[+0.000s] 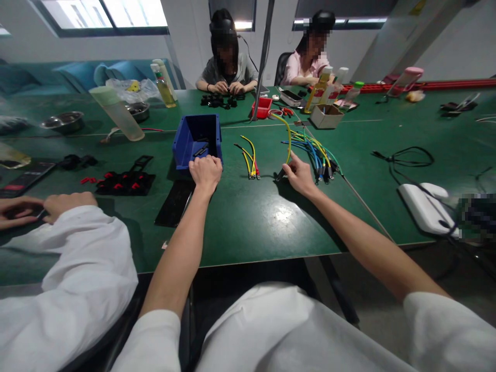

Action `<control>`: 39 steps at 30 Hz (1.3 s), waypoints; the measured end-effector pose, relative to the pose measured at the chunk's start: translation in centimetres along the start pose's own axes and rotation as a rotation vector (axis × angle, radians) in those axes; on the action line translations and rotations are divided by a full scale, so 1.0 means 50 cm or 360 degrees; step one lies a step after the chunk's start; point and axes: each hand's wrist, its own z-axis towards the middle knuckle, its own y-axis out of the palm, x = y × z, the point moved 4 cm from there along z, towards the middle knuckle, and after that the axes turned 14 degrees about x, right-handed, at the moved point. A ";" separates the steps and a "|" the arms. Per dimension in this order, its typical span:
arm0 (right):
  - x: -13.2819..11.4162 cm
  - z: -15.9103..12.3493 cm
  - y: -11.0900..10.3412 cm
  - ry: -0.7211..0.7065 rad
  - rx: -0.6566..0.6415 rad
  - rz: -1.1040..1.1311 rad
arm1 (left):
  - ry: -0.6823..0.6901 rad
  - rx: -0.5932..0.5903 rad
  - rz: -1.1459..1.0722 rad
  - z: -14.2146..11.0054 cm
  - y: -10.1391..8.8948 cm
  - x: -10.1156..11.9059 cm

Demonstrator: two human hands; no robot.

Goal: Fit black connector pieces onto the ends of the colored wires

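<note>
My left hand [205,173] is curled into a fist at the near rim of a blue plastic bin [197,139] that holds small black parts; what it holds, if anything, is hidden. My right hand [297,174] pinches the black end of a long yellow wire [287,135] lying on the green table [248,217]. A bundle of blue, yellow and green wires [315,151] lies just right of that hand. A small bunch of yellow wires with red ends [250,160] lies between my hands.
A flat black plate [175,202] lies by my left forearm. A co-worker's white sleeve [73,258] and hands are at the left, near black-and-red parts [126,182]. Two people sit across the table. A white device [424,206] with cable sits right. A vertical pole [263,57] stands mid-table.
</note>
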 end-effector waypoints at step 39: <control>0.034 0.045 -0.055 -0.0216 -0.0085 -0.0954 | -0.0068 0.0223 -0.0225 0.002 -0.009 0.003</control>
